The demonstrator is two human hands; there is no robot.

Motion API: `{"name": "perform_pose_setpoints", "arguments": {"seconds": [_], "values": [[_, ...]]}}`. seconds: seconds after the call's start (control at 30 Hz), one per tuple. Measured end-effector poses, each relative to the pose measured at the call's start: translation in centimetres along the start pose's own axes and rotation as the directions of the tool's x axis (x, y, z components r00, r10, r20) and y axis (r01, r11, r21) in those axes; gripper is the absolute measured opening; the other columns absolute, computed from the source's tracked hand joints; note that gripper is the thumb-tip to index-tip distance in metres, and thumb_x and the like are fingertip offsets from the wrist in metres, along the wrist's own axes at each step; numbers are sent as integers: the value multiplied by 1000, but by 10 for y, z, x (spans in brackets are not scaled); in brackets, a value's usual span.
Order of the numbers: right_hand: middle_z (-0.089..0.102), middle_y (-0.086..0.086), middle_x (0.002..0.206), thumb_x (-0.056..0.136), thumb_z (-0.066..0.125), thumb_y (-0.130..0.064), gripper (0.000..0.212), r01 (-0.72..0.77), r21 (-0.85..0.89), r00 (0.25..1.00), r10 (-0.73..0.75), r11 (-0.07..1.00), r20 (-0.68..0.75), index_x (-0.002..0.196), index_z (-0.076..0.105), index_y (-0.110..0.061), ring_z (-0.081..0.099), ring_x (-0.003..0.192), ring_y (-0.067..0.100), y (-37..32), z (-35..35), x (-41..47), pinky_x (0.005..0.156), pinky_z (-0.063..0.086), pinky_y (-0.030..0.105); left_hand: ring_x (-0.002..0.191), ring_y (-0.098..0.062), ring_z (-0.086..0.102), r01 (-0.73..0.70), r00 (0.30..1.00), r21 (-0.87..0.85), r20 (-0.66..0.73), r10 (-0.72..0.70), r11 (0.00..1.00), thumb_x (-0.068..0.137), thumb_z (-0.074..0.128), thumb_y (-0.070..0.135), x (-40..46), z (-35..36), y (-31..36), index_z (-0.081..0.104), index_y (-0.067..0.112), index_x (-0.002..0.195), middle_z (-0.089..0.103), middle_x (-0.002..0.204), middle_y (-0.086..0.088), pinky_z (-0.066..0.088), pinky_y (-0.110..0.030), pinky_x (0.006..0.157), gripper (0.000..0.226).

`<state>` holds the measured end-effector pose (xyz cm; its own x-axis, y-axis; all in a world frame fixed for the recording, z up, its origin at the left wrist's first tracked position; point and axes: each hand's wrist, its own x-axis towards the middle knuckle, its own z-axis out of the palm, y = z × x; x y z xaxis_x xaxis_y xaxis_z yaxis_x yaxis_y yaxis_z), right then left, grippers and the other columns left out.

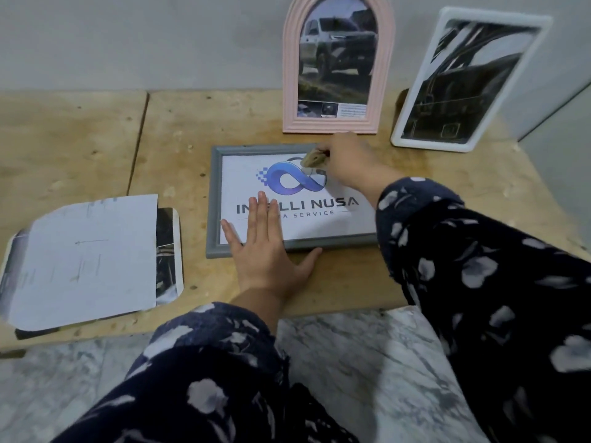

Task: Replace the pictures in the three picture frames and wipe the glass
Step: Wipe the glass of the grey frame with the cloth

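Wiping glass of grey frame (213, 199), flat on plywood table (80, 148), centre.
Left hand (267, 247) spread flat, pinning near edge; right hand (343, 161) pinching small tan wipe (315, 159) at far right of glass. Next: probably sweep across the smooth pane. Pink arched frame (339, 124) and white frame (431, 143) upright, far.

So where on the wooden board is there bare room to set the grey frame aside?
Bare wood lies at the back left, between the wall and the loose prints, left of the grey frame. It is crowded at the back right, around the pink arched frame, white frame and right hand.
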<state>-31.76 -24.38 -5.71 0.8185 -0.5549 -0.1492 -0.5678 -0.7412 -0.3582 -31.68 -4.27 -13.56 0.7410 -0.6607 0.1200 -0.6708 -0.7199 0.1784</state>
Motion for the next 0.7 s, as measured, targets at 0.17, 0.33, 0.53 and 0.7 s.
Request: {"name": "perform_pose_setpoints", "arguments": {"seconds": [0.17,0.33,0.53,0.7], "values": [[67,4,104,81,51,-2,38,15,-243,998,-31,970,-59,110,68,-20,62,97,28,17,29,11,78,50,31,150,-15,-2,16,1000,39,25,-17,999,71,35,85,2,1,0,15,12,154,4,163,-2,-19,-55,112,112],[59,5,117,83,50,-9,45,27,-196,999,-32,980,-20,125,61,-22,54,106,30,24,46,-18,85,46,34,149,-15,-7,27,999,39,46,-29,999,72,30,86,1,-3,0,11,12,154,0,163,-2,-20,-54,112,113],[70,9,92,76,58,5,36,198,-146,952,-225,969,-208,99,77,-15,63,75,37,26,58,-91,64,48,32,149,-16,-4,30,997,41,71,-33,999,71,23,87,0,-4,1,12,11,154,3,163,-4,-17,-55,113,113],[69,2,114,89,55,-13,29,-35,37,988,29,999,153,112,71,-23,61,104,25,29,16,-84,90,51,35,149,-13,1,22,997,4,68,-23,1000,73,28,85,0,-5,0,18,13,154,8,162,-1,-15,-51,115,108]]}}
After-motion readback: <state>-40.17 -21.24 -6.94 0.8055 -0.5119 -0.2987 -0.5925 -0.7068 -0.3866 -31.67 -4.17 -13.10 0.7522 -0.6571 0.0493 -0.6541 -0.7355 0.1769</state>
